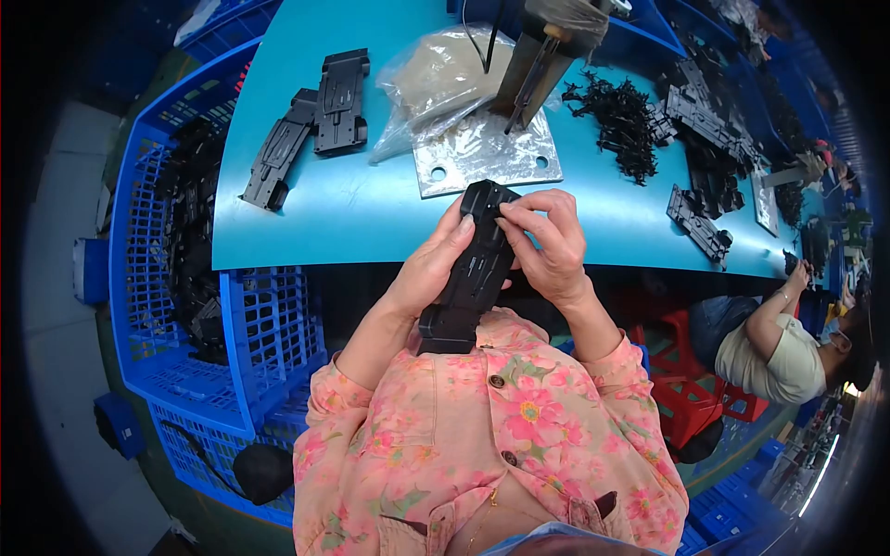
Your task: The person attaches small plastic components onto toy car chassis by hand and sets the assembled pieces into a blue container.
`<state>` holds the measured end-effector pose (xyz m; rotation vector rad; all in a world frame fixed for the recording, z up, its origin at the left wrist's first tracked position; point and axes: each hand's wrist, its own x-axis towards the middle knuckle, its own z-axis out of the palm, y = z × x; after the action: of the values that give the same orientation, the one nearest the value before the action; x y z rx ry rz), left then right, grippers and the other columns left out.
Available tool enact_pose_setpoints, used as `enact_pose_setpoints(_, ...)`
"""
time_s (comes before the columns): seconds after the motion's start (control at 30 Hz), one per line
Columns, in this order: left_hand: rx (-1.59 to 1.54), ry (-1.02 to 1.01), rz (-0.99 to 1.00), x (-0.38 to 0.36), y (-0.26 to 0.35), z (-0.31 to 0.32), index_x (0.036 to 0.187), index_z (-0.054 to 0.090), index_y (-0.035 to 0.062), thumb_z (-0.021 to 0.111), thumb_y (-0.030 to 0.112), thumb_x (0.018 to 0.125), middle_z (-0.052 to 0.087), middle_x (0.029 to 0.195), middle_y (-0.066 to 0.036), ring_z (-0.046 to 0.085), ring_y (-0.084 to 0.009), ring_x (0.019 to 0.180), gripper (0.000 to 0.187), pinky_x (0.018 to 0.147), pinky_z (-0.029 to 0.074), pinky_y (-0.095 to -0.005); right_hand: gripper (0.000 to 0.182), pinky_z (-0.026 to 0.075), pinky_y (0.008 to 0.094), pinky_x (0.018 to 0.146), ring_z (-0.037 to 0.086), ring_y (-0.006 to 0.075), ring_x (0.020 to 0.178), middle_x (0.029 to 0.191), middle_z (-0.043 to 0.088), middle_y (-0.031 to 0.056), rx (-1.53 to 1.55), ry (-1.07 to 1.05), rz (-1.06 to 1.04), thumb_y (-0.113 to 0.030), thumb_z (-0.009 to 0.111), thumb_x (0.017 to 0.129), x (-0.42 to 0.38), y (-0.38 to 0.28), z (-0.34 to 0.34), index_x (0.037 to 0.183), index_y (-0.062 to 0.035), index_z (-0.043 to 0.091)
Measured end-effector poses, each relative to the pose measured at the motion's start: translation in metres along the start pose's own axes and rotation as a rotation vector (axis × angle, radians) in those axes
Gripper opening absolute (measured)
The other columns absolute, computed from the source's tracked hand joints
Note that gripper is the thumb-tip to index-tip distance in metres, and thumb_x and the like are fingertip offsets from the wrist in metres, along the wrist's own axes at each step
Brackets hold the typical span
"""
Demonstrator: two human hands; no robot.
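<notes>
A long black plastic part [475, 269] is held upright in front of my chest, over the table's front edge. My left hand [431, 264] wraps its left side, thumb on the upper face. My right hand [549, 243] pinches at the part's upper right edge; whatever is between thumb and index finger is too small to name. Just beyond the hands lies a silver metal plate [482, 153] with round holes, under a dark upright fixture [533, 79]. Two similar black parts [341, 102] [281, 153] lie on the table to the left.
Left of the blue-green table [389, 222], a blue crate [139, 306] holds many black parts. A clear plastic bag [445, 74] lies beside the fixture. Small black pieces [621, 120] are piled at right, near more black parts [700, 222]. A person [779, 352] sits far right.
</notes>
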<state>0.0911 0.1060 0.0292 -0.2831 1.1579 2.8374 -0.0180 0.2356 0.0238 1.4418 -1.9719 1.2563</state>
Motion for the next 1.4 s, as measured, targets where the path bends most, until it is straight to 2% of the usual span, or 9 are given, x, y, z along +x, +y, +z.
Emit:
enact_pose_setpoints(0.13, 0.049, 0.005, 0.008, 0.000, -0.001, 0.000, 0.137, 0.016, 0.0100, 0.031, 0.027, 0.096, 0.050, 0.110, -0.013, 0.061, -0.0206, 0.085, 0.047, 0.072, 0.055, -0.0359, 0.027, 0.041, 0.0323, 0.074, 0.058, 0.0225, 0.083, 0.091, 0.062, 0.0071, 0.042, 0.010, 0.032, 0.002, 0.070, 0.063, -0.003, -0.001, 0.000, 0.088, -0.0037, 0.062)
enact_pose_setpoints(0.47, 0.155, 0.027, 0.016, -0.007, -0.001, 0.001, 0.136, 0.021, 0.0080, 0.036, 0.025, 0.095, 0.051, 0.110, -0.011, 0.061, -0.0163, 0.083, 0.047, 0.067, 0.053, -0.0281, 0.026, 0.040, 0.0318, 0.075, 0.057, 0.0218, 0.081, 0.089, 0.063, 0.0061, 0.065, 0.027, 0.041, 0.004, 0.069, 0.063, -0.004, -0.007, 0.002, 0.087, -0.0034, 0.062)
enact_pose_setpoints(0.57, 0.207, 0.102, 0.109, -0.003, -0.004, -0.004, 0.132, 0.029, 0.0062, 0.040, 0.024, 0.094, 0.052, 0.108, -0.008, 0.059, -0.0117, 0.080, 0.043, 0.064, 0.051, -0.0236, 0.028, 0.040, 0.0323, 0.076, 0.055, 0.0225, 0.083, 0.092, 0.063, 0.0054, 0.029, -0.018, 0.039, 0.004, 0.068, 0.063, -0.004, -0.011, 0.002, 0.090, -0.0029, 0.063)
enact_pose_setpoints(0.73, 0.118, 0.166, 0.071, 0.008, 0.007, -0.012, 0.116, 0.040, 0.0042, 0.050, 0.026, 0.091, 0.055, 0.091, -0.004, 0.055, -0.0070, 0.074, 0.035, 0.061, 0.047, -0.0200, 0.029, 0.039, 0.0350, 0.080, 0.051, 0.0254, 0.091, 0.103, 0.059, 0.0071, 0.039, -0.170, 0.023, 0.001, 0.065, 0.068, 0.001, -0.022, 0.004, 0.096, -0.0035, 0.063)
enact_pose_setpoints(0.87, 0.072, 0.170, 0.037, 0.006, 0.010, -0.006, 0.112, 0.042, 0.0048, 0.052, 0.029, 0.089, 0.057, 0.088, -0.005, 0.059, -0.0093, 0.071, 0.034, 0.057, 0.049, -0.0209, 0.025, 0.037, 0.0359, 0.088, 0.047, 0.0279, 0.100, 0.108, 0.055, 0.0099, 0.214, -0.231, 0.198, -0.001, 0.064, 0.071, 0.010, -0.010, -0.011, 0.095, -0.0076, 0.066)
enact_pose_setpoints(0.9, 0.049, 0.163, 0.031, 0.004, 0.011, -0.003, 0.111, 0.043, 0.0048, 0.053, 0.029, 0.089, 0.058, 0.088, -0.006, 0.060, -0.0099, 0.070, 0.034, 0.056, 0.049, -0.0213, 0.023, 0.038, 0.0347, 0.085, 0.048, 0.0248, 0.100, 0.105, 0.056, 0.0100, 0.226, -0.204, 0.272, -0.002, 0.064, 0.072, 0.008, -0.007, -0.014, 0.094, -0.0070, 0.066)
enact_pose_setpoints(0.97, 0.050, 0.171, 0.022, 0.004, 0.011, -0.006, 0.110, 0.043, 0.0049, 0.053, 0.030, 0.089, 0.058, 0.088, -0.006, 0.060, -0.0107, 0.070, 0.035, 0.056, 0.050, -0.0220, 0.023, 0.043, 0.0310, 0.075, 0.053, 0.0203, 0.091, 0.096, 0.058, 0.0095, 0.288, -0.261, 0.436, -0.003, 0.065, 0.073, 0.002, -0.004, -0.018, 0.096, -0.0056, 0.065)
enact_pose_setpoints(1.17, 0.123, 0.246, 0.055, 0.005, 0.006, -0.013, 0.110, 0.043, 0.0048, 0.054, 0.033, 0.088, 0.058, 0.089, -0.006, 0.060, -0.0104, 0.070, 0.037, 0.056, 0.050, -0.0218, 0.025, 0.045, 0.0266, 0.060, 0.057, 0.0147, 0.065, 0.082, 0.060, 0.0082, 0.369, -0.347, 0.422, -0.003, 0.065, 0.075, 0.000, -0.011, -0.011, 0.100, -0.0016, 0.062)
enact_pose_setpoints(1.4, 0.204, 0.254, 0.109, 0.006, 0.005, -0.011, 0.112, 0.041, 0.0036, 0.053, 0.031, 0.089, 0.058, 0.086, -0.006, 0.059, -0.0089, 0.067, 0.039, 0.054, 0.048, -0.0209, 0.025, 0.046, 0.0269, 0.062, 0.057, 0.0153, 0.067, 0.083, 0.059, 0.0090, 0.389, -0.385, 0.474, -0.004, 0.066, 0.074, 0.000, -0.009, -0.010, 0.099, -0.0017, 0.062)
